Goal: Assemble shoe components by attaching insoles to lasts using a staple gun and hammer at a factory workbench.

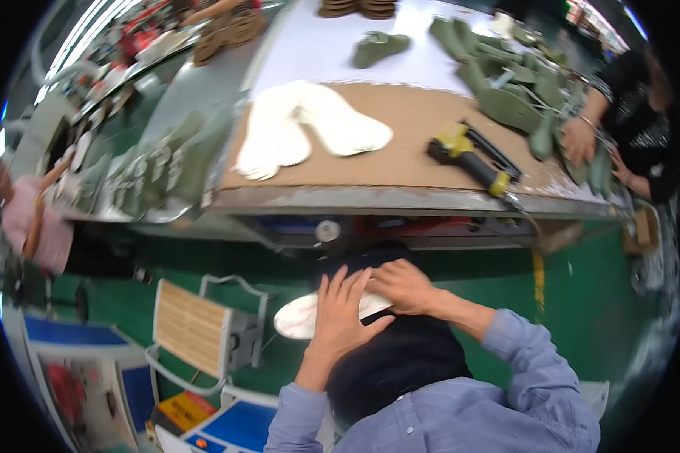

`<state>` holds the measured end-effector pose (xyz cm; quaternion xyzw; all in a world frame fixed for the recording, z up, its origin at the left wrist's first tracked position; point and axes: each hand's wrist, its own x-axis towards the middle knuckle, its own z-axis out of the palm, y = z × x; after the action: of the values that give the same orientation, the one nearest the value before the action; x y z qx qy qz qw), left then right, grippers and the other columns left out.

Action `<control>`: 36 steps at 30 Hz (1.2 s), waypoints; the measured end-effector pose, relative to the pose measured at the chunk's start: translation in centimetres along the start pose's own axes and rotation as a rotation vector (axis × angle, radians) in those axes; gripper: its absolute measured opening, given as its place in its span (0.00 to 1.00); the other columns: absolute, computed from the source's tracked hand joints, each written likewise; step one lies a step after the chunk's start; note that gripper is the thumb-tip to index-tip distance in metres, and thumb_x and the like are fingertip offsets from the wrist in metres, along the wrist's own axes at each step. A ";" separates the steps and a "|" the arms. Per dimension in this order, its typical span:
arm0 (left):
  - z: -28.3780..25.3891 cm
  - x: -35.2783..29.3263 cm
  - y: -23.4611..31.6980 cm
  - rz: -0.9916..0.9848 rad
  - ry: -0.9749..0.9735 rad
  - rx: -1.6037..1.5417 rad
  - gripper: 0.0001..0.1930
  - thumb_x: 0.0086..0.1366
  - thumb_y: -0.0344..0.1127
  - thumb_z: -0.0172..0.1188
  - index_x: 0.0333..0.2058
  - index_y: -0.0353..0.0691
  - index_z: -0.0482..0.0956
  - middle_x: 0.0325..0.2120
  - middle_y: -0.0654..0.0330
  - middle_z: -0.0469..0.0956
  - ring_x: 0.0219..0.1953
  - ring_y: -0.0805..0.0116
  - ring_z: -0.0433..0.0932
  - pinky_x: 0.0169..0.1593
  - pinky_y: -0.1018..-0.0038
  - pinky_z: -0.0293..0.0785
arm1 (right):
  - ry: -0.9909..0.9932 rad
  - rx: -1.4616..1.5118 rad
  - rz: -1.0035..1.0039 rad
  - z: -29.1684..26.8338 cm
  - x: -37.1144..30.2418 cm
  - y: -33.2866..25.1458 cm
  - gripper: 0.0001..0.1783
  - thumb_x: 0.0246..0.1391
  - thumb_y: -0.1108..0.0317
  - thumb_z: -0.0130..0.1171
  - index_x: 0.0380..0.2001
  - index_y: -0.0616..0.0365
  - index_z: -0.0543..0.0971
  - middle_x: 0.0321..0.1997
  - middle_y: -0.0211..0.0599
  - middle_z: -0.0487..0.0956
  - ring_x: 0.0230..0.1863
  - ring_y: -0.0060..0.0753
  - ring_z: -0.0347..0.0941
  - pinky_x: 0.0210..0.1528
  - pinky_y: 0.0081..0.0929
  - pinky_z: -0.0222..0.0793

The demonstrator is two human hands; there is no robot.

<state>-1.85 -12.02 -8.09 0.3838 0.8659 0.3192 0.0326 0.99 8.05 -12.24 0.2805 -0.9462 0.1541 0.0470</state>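
Over my lap lies a white insole (295,318) with faint red marks on its upper face. My left hand (341,308) rests across its middle, fingers stretched out and flat, thumb spread to the right. At the insole's right end, my right hand (404,287) has its fingers bent round the edge, touching the left fingertips. That end of the insole is partly hidden under the hands. On the bench ahead, two stacks of white insoles (347,124) lean together in a V shape.
A yellow and black power tool (470,160) lies on the bench's brown board (400,177). Green shoe lasts (510,107) are heaped at the right, where a co-worker's hands (579,140) work. Another person in pink (38,219) is at the left. A slatted chair (190,325) stands left of me.
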 end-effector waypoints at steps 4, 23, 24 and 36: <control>8.1 -0.2 -3.9 -0.034 -0.072 0.087 0.43 0.50 0.57 0.68 0.62 0.43 0.64 0.54 0.51 0.70 0.55 0.52 0.67 0.59 0.53 0.57 | -0.017 0.159 0.160 3.3 -2.3 1.6 0.30 0.38 0.64 0.68 0.48 0.58 0.74 0.50 0.40 0.75 0.50 0.44 0.71 0.51 0.38 0.66; 9.4 1.3 -1.6 0.008 -0.062 0.142 0.38 0.47 0.49 0.71 0.57 0.43 0.70 0.49 0.57 0.74 0.55 0.58 0.68 0.58 0.58 0.57 | 0.553 0.100 0.667 -16.2 -6.9 8.2 0.32 0.52 0.71 0.59 0.62 0.51 0.66 0.42 0.48 0.78 0.40 0.45 0.76 0.45 0.37 0.72; 9.2 1.1 -1.6 0.003 -0.077 0.140 0.38 0.47 0.49 0.71 0.57 0.43 0.70 0.49 0.57 0.74 0.55 0.58 0.68 0.58 0.58 0.57 | 0.613 0.199 0.684 -16.4 -7.9 5.8 0.33 0.50 0.74 0.59 0.62 0.52 0.67 0.39 0.47 0.78 0.39 0.40 0.77 0.44 0.34 0.72; 10.6 2.2 -0.9 0.004 -0.098 0.175 0.39 0.49 0.49 0.70 0.59 0.44 0.68 0.46 0.53 0.71 0.49 0.54 0.69 0.55 0.58 0.57 | 0.238 1.196 1.123 -5.1 -17.6 -4.7 0.43 0.59 0.33 0.47 0.62 0.60 0.64 0.31 0.35 0.74 0.30 0.29 0.71 0.36 0.29 0.69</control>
<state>-0.75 -5.37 -16.61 0.4020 0.8871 0.2231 0.0405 18.35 15.01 -9.20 -0.2744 -0.6925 0.6604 -0.0944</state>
